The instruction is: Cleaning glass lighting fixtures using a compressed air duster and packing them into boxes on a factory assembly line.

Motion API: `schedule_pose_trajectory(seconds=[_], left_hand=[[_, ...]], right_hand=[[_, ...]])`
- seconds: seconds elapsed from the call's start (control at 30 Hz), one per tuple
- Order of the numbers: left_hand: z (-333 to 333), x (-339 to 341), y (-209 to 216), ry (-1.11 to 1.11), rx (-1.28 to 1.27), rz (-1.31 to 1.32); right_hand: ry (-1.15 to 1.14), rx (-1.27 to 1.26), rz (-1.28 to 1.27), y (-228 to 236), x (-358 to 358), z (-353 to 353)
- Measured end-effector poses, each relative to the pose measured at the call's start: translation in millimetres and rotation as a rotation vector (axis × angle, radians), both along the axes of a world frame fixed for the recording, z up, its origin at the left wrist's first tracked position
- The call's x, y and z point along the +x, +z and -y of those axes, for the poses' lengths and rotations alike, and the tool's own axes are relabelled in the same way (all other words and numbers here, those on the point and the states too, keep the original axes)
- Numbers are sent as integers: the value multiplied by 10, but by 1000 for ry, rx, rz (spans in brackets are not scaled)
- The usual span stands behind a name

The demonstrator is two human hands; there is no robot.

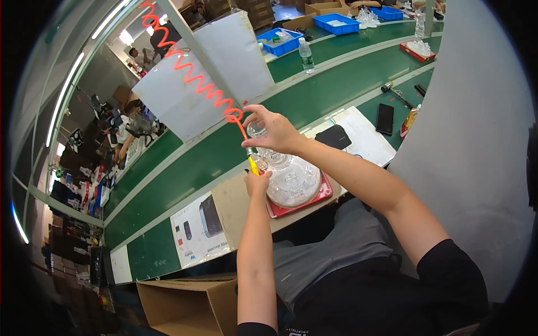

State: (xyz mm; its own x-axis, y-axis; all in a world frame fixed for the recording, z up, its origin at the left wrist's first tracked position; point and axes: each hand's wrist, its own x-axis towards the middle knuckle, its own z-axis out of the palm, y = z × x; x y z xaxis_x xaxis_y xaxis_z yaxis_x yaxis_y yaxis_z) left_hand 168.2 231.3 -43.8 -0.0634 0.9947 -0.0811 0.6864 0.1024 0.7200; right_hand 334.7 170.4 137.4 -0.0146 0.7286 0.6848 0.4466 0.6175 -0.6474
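Note:
My left hand (257, 182) is closed round a yellow air blow gun (253, 164), whose metal upper end joins a red coiled hose (206, 89). Just above it, my right hand (276, 133) grips a clear, round, cup-like piece (257, 129) between thumb and fingers. The blow gun is close below this piece; I cannot tell whether they touch. Under both hands, a round heap of clear pieces (294, 183), seemingly in a shallow clear container, sits on a red tray (327, 191) at the near edge of the bench.
A black phone (385, 119), a hammer (397, 94) and a dark flat object (333, 137) lie to the right. Beyond stand a water bottle (306, 56) and blue bins (336, 24). A cardboard box (188, 305) is below left. A white panel (185, 89) and metal post rise ahead.

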Motion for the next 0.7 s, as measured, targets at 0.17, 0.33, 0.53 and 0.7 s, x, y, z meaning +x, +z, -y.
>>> schedule_pose_trajectory(seconds=[0.17,0.33,0.53,0.7], left_hand=[[35,189,277,-151,-249,-187],[3,113,167,-74,-192,-198],[6,194,218,-119,-218,-233],[-18,214,240,-138,-214,-229]], right_hand=[[-86,94,-33,-129,30,-98],[-72,12,-147,-20,-39,-64],[-82,-25,-201,41,46,-2],[28,-5,-262,69,3,27]])
